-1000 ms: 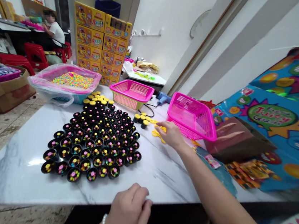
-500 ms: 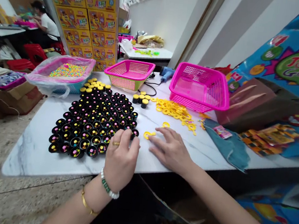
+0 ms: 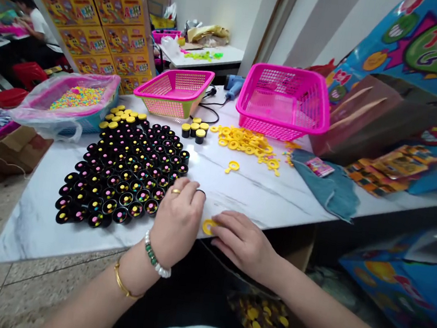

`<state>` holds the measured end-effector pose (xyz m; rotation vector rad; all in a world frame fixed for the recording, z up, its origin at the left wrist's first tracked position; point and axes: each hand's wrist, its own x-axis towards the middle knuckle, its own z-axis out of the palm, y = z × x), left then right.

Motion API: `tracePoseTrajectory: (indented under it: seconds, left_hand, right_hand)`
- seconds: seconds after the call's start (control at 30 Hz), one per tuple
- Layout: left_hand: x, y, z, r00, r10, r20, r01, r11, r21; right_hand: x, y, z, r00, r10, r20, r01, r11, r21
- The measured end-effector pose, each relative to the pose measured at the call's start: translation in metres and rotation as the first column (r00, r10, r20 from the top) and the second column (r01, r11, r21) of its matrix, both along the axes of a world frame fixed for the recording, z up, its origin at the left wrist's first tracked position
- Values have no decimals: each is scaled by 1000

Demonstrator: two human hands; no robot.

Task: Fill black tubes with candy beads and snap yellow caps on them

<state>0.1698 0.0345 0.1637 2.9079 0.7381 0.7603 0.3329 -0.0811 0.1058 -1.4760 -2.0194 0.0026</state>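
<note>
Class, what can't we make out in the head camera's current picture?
All in the head view:
What the left hand may hold: hidden behind the hand itself.
Part of the yellow ring: covered by the right hand.
Blue box: cut off by the picture's edge.
Far black cups' contents: too small.

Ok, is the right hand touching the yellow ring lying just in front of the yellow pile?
Apart: the head view shows a strip of white tabletop between the right hand and that yellow ring.
</note>
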Motion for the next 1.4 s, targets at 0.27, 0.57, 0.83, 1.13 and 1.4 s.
tracePoseTrajectory:
  seconds: [0.27, 0.57, 0.83, 1.13, 1.4]
  left_hand:
    - [11, -16, -35, 975, 58, 213, 40, 903, -428]
    - [11, -13, -39, 962, 145, 233, 17, 817, -577]
    - [5, -4, -19, 993, 67, 100, 32, 655, -755]
    - [7, -8, -25, 984, 89, 156, 71, 604, -794]
    - [6, 2, -12, 987, 109, 117, 113, 42, -993]
  right_hand:
    - [21, 6, 28, 598, -379, -707, 36, 893, -448]
    - [17, 56, 47, 421, -500, -757, -248, 739, -626]
    - [15, 62, 50, 440, -537, -720, -229, 708, -668]
    - [12, 62, 42, 360, -634, -685, -228, 652, -723]
    - [12, 57, 43, 457, -579, -675, -249, 646, -722]
